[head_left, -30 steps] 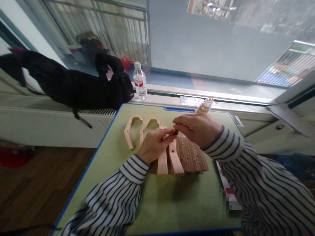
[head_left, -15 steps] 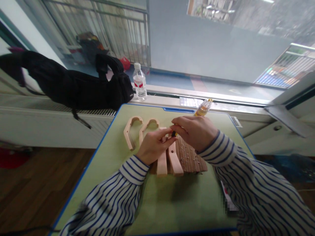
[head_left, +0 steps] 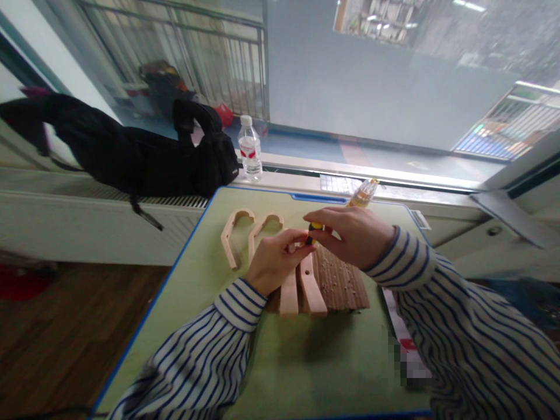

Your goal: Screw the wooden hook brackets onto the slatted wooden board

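Note:
My right hand (head_left: 352, 236) is closed round a small tool with a yellow and black handle (head_left: 314, 227). Its tip points down at two pale wooden slats (head_left: 301, 289) that lie on a brown ribbed wooden board (head_left: 343, 283). My left hand (head_left: 275, 259) pinches at the tool's tip, right over the slats; what sits between its fingertips is too small to make out. Both hands touch above the far end of the slats. Two curved, hook-shaped wooden pieces (head_left: 245, 233) lie just left of my left hand on the green table (head_left: 196, 280).
A small amber bottle (head_left: 362, 193) stands at the table's far edge behind my right hand. On the sill beyond are a clear water bottle (head_left: 249, 148) and a black backpack (head_left: 131, 151). Papers lie by the table's right edge (head_left: 400, 332). Wooden floor shows to the left.
My right hand has turned slightly, so the yellow handle now shows more above the fingers. Both hands stay in the same spot over the slats.

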A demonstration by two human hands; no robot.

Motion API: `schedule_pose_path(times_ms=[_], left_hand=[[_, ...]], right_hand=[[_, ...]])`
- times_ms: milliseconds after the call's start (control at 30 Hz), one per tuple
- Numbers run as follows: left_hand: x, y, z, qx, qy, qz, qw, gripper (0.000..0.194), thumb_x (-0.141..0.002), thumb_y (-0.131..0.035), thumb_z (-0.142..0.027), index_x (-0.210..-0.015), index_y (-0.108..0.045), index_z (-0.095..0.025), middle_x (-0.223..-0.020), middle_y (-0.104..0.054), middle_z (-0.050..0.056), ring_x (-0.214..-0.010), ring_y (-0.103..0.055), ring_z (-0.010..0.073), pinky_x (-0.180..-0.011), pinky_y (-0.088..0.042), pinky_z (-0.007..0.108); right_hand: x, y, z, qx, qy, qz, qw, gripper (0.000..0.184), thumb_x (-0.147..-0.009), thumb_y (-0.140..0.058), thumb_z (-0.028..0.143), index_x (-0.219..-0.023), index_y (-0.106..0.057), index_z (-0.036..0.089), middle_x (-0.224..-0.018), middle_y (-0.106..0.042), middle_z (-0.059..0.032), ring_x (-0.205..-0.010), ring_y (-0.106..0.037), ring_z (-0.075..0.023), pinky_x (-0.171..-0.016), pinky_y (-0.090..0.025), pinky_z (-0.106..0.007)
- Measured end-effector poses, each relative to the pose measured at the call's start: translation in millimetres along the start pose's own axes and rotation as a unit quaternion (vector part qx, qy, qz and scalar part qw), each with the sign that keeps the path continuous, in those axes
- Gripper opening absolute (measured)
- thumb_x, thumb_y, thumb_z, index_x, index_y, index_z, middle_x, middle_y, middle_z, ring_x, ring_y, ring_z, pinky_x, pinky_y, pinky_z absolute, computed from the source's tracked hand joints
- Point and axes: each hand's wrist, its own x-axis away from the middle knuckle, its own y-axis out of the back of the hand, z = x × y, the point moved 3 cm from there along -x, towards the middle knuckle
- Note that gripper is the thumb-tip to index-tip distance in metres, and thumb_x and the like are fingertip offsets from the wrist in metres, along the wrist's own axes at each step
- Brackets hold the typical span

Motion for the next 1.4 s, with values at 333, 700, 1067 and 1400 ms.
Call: schedule_pose_path(times_ms=[333,700,1067,1400], left_hand=[[0,-1.1,4,0.032,0.004,0.021,0.999,0.023,-0.077,-0.066,-0.028,-0.099,-0.067,-0.019,-0.068,-0.065,-0.002,-0.057,-0.055,0.0088,-0.054,-0.044,0.019],[1,-3.2,5,0.022,-0.004,0.077,0.997,0.024,-0.085,-0.056,-0.029,-0.106,-0.065,-0.021,-0.070,-0.062,-0.003,-0.056,-0.050,0.0080,-0.052,-0.038,0.019],[1,2.4,-3,-0.022,-0.037,0.001,0.999,0.025,-0.077,-0.067,-0.031,-0.099,-0.068,-0.019,-0.059,-0.056,-0.005,-0.050,-0.047,0.0068,-0.049,-0.036,0.018],[0,2.8,-1,0.012,-0.032,-0.006,0.999,0.020,-0.077,-0.067,-0.030,-0.093,-0.069,-0.017,-0.062,-0.059,-0.003,-0.052,-0.049,0.0066,-0.050,-0.039,0.018]], right_hand=[[1,-9,-6,0.000,-0.023,-0.018,1.000,0.030,-0.088,-0.044,0.036,-0.106,-0.060,0.019,-0.097,-0.068,-0.0061,-0.084,-0.063,-0.0176,-0.071,-0.042,-0.028],[5,-15,-1,0.038,-0.074,-0.066,0.994,0.036,-0.090,-0.038,0.045,-0.103,-0.058,0.018,-0.084,-0.068,-0.0049,-0.069,-0.062,-0.0162,-0.063,-0.039,-0.028],[4,-12,3,0.047,-0.083,-0.046,0.994,0.036,-0.089,-0.039,0.046,-0.103,-0.059,0.019,-0.085,-0.068,-0.0050,-0.068,-0.061,-0.0162,-0.062,-0.038,-0.028],[-2,-4,2,-0.011,0.003,0.000,1.000,0.029,-0.088,-0.042,0.031,-0.107,-0.060,0.018,-0.098,-0.067,-0.0062,-0.084,-0.061,-0.0164,-0.072,-0.041,-0.027]])
